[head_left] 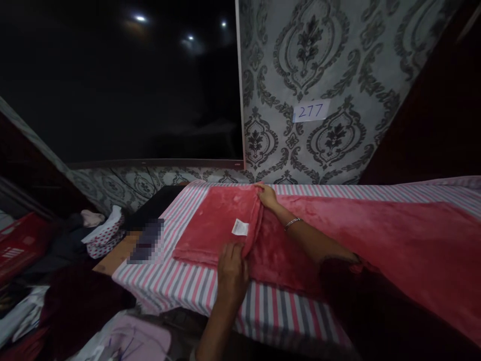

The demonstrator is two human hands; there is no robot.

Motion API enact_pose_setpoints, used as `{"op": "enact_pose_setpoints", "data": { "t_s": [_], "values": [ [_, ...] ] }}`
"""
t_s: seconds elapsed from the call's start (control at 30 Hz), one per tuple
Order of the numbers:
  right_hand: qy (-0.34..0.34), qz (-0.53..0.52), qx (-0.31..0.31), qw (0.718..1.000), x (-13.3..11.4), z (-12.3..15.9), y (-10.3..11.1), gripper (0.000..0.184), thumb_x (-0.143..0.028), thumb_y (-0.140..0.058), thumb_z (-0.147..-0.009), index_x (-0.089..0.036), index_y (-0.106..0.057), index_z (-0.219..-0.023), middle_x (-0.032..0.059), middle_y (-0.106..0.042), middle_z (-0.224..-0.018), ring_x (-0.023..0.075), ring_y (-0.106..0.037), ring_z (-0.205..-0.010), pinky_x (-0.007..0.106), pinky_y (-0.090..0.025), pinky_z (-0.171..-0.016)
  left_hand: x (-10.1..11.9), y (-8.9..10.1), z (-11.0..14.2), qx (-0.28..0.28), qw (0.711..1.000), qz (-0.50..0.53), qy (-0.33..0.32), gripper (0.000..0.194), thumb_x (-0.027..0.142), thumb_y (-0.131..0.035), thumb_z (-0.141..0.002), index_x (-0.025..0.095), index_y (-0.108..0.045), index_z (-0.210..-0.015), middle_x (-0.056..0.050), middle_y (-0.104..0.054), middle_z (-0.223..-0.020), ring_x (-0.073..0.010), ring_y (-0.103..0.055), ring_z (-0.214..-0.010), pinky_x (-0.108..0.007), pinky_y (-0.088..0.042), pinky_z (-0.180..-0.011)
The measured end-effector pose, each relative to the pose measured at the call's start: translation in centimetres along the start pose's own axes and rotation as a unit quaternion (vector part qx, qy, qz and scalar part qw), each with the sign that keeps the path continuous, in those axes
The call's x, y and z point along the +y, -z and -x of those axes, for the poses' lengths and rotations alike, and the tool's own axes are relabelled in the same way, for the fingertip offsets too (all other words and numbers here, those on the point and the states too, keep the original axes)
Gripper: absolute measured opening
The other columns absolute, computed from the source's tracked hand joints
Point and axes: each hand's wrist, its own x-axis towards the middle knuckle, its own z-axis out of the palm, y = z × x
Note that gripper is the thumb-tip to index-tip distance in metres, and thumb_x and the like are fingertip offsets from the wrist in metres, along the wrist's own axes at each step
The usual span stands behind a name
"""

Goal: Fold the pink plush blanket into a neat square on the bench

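Our dark sleeve [356,301] filled the lower right; at centre, our right hand [266,195] pinched the blanket [210,220] at its folded far corner, our left hand [232,271] curled half open at the near one, grip unclear. Even tension suited a straight fold. Sleeve and frame edge hid the blanket's right part; pixelation masked an item [146,243] left of centre.

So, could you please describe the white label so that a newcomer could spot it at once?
Start at the big dark screen; below it, a striped cloth bears a red blanket. The small white label lies on the blanket's folded end, between the left hand and right hand. Unlike the white paper on the wall, it bears no 277.
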Motion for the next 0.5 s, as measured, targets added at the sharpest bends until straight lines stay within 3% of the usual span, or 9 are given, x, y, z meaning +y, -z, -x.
{"op": "enact_pose_setpoints", "data": {
  "t_s": [0.07, 0.2, 0.37, 0.5],
  "values": [
    [-0.006, 0.002, 0.0, 1.0, 0.5, 0.3, 0.5, 0.05, -0.013, -0.046, -0.087, -0.022, -0.063, -0.133, 0.0045, -0.065, -0.133, 0.0194, -0.058, -0.125, 0.034, -0.044, -0.107, 0.4, 0.3, -0.5, -0.023, 0.998, 0.054, 0.007, 0.03, 0.009, -0.048, -0.085, 0.017, -0.062, -0.111, -0.01, -0.068, -0.102, -0.0239, -0.064, -0.097, -0.041, -0.055, -0.085],
    [-0.014, 0.005, -0.03, 0.999, 1.4, 1.2, 0.9, 0.049, -0.019, -0.052, -0.086, -0.023, -0.061, -0.134, 0.0051, -0.065, -0.133, 0.0204, -0.058, -0.125, 0.035, -0.044, -0.107, 0.8, 0.1, -0.7, -0.125, 0.985, 0.119, 0.015, 0.025, 0.014, -0.051, -0.089, 0.02, -0.065, -0.108, -0.008, -0.071, -0.103, -0.0226, -0.065, -0.098, -0.041, -0.054, -0.088],
    [-0.009, 0.005, -0.059, 0.998, 1.7, 1.8, 1.1, 0.057, -0.023, -0.06, -0.086, -0.022, -0.054, -0.142, 0.0056, -0.057, -0.143, 0.0199, -0.053, -0.131, 0.032, -0.043, -0.108, 0.4, 0.3, 0.5, -0.114, 0.988, 0.101, -0.009, 0.028, 0.016, -0.048, -0.091, 0.017, -0.06, -0.116, -0.01, -0.069, -0.109, -0.0226, -0.064, -0.103, -0.041, -0.054, -0.091],
    [-0.022, 0.019, -0.066, 0.997, 1.4, 1.9, 1.0, 0.06, -0.012, -0.059, -0.082, -0.02, -0.055, -0.141, 0.0056, -0.06, -0.139, 0.0215, -0.057, -0.127, 0.03, -0.044, -0.106, 0.1, 0.6, 1.0, -0.126, 0.989, 0.063, -0.04, 0.03, 0.012, -0.046, -0.09, 0.018, -0.061, -0.115, -0.011, -0.068, -0.112, -0.0226, -0.063, -0.106, -0.042, -0.054, -0.094]
  ]
}}
